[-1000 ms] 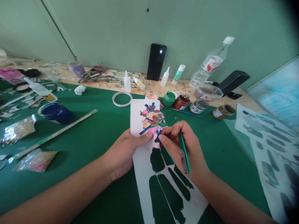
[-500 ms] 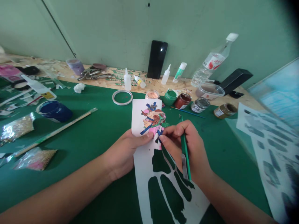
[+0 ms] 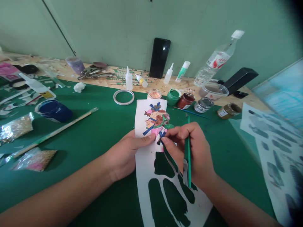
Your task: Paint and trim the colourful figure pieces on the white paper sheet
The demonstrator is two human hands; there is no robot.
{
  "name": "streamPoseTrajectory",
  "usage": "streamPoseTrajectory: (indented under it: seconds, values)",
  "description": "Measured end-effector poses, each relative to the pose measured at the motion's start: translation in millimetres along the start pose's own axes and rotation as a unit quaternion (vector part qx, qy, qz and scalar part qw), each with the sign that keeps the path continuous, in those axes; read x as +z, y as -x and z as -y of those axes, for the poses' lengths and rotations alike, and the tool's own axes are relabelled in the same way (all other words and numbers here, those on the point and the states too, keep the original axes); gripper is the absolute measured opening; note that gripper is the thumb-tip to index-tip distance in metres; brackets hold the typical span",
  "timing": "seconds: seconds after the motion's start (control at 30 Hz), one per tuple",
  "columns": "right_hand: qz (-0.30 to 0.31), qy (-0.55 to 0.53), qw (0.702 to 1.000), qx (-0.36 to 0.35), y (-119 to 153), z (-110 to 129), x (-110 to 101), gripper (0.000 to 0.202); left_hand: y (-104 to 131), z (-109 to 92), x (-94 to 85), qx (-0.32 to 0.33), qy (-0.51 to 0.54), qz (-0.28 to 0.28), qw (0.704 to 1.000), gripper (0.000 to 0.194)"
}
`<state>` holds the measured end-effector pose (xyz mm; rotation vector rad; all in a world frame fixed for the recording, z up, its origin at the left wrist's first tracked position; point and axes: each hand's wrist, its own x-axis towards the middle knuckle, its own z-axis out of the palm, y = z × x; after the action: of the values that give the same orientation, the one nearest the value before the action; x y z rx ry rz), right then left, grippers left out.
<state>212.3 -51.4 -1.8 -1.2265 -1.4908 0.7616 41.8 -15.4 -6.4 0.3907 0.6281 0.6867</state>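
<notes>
A white paper sheet [image 3: 144, 164] with several cut-out holes is held over the green mat. Near its top is a colourful painted figure [image 3: 157, 119] in pink, brown, blue and green. My left hand [image 3: 127, 151] grips the sheet's left side, thumb on top beside the pink part. With thumb and index finger my right hand [image 3: 189, 148] pinches the figure's right edge at a small blue part. A green-handled craft knife [image 3: 187, 154] rests in the curled fingers of the same hand, its tip pointing away from me.
Open paint jars [image 3: 186, 100], a tape ring [image 3: 123, 97] and small glue bottles stand behind the sheet. A phone [image 3: 160, 58] leans on the wall, left of a plastic bottle [image 3: 219, 60]. Leftward are a blue paint jar [image 3: 54, 110], a long brush [image 3: 55, 132] and bead bags. Cut sheets [image 3: 272, 142] lie right.
The knife in my right hand has tilted more upright. The sheet's top has shifted slightly right. Both hands keep nearly the same hold.
</notes>
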Motion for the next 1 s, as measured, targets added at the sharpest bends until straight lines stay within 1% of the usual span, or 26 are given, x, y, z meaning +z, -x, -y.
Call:
streamPoseTrajectory:
  seconds: [0.17, 0.3, 0.37, 0.5, 0.57, 0.73, 0.8, 0.9, 1.0]
  values:
    - [-0.004, 0.01, 1.0, -0.011, 2.4, -1.7, 0.0, 0.033, -0.3, 1.0, -0.1, -0.003, 0.008, 0.008, 1.0, 0.027]
    - [-0.001, -0.003, 1.0, -0.015, 2.9, -2.9, -0.1, 0.032, 0.3, 0.3, -0.5, -0.001, -0.002, 0.012, 1.0, 0.028]
    - [-0.002, -0.004, 1.0, -0.021, 2.5, -3.4, -0.2, 0.033, 1.3, -0.3, 0.3, 0.016, -0.02, 0.012, 1.0, 0.034]
    - [-0.016, 0.001, 0.999, -0.034, 2.1, -4.0, -0.3, 0.033, 4.4, -0.4, 3.5, 0.072, -0.064, 0.016, 0.995, 0.052]
    - [-0.021, 0.011, 0.999, -0.04, 2.2, -3.5, -0.4, 0.034, 5.8, -0.1, 4.8, 0.088, -0.085, 0.009, 0.992, 0.056]
    - [-0.022, 0.063, 0.995, -0.074, 3.7, -0.4, -0.4, 0.036, 6.3, 0.1, 3.8, 0.128, -0.146, -0.048, 0.98, 0.053]
    - [-0.02, 0.076, 0.993, -0.087, 4.9, 0.3, -0.4, 0.036, 5.9, 0.3, 2.8, 0.138, -0.152, -0.051, 0.977, 0.05]
    - [-0.018, 0.086, 0.991, -0.099, 6.4, 1.1, -0.3, 0.036, 6.0, 0.6, 2.9, 0.146, -0.147, -0.037, 0.978, 0.048]
    - [-0.017, 0.094, 0.99, -0.106, 7.0, 2.5, -0.3, 0.037, 6.3, 0.5, 4.7, 0.148, -0.152, -0.041, 0.976, 0.047]
